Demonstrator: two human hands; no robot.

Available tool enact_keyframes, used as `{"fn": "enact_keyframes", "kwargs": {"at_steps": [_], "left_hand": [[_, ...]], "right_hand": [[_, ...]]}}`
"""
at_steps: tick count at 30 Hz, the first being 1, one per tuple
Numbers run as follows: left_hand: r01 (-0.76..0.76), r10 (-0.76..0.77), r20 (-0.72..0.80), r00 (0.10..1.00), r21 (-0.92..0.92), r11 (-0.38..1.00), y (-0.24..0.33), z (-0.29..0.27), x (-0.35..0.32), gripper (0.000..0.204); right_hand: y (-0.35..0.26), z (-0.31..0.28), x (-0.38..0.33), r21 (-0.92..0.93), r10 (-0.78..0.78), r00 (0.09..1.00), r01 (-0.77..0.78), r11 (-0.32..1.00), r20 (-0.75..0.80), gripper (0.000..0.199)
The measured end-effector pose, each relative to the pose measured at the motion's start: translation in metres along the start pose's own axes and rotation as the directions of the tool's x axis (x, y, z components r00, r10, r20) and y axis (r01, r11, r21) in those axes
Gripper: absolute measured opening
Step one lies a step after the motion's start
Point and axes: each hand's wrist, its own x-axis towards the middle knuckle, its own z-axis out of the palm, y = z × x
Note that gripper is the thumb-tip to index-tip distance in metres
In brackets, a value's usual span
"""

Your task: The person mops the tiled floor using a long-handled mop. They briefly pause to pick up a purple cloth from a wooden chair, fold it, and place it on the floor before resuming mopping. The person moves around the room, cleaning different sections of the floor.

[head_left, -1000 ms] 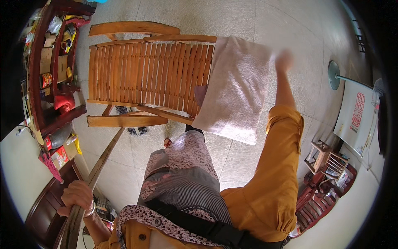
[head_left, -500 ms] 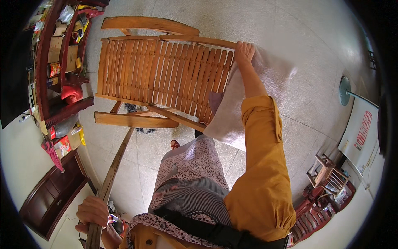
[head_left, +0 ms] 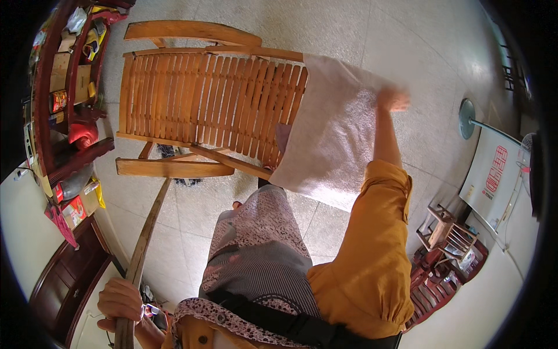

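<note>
My right hand [head_left: 393, 98] reaches out at the upper right and grips the far edge of a pale pink towel [head_left: 331, 134] that drapes over the end of a slatted wooden recliner chair [head_left: 203, 104]. The hand is motion-blurred. My left hand [head_left: 120, 299] at the lower left is closed around a long wooden stick [head_left: 148, 224] that runs up toward the chair's armrest. My orange sleeve and patterned clothing fill the lower middle.
A dark wooden shelf unit [head_left: 64, 99] with packets and a red item runs along the left. A fan base [head_left: 468, 116] and a white board [head_left: 494, 174] stand at the right, with small wooden racks [head_left: 447, 232] below. The floor is pale tile.
My right hand swung from the chair slats out to the right with the towel's edge, spreading the towel. My left hand on the stick shifted slightly right.
</note>
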Motion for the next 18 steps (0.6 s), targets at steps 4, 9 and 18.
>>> {"fn": "enact_keyframes", "kwargs": {"at_steps": [4, 9, 18], "left_hand": [[-0.017, 0.023, -0.233, 0.972, 0.027, 1.000, -0.003, 0.011, -0.006, 0.070], [0.090, -0.090, 0.022, 0.996, -0.004, 0.996, 0.008, 0.014, 0.012, 0.069], [-0.035, 0.038, 0.082, 0.996, -0.034, 0.999, -0.005, 0.008, 0.005, 0.066]], "right_hand": [[0.040, -0.004, 0.028, -0.081, 0.275, 0.695, -0.298, 0.951, 0.665, 0.038], [0.071, 0.007, 0.038, 0.117, -0.119, 0.892, 0.075, 0.990, 0.437, 0.034], [0.164, -0.082, -0.021, 0.549, -0.386, 0.774, 0.061, 0.834, 0.501, 0.041]]}}
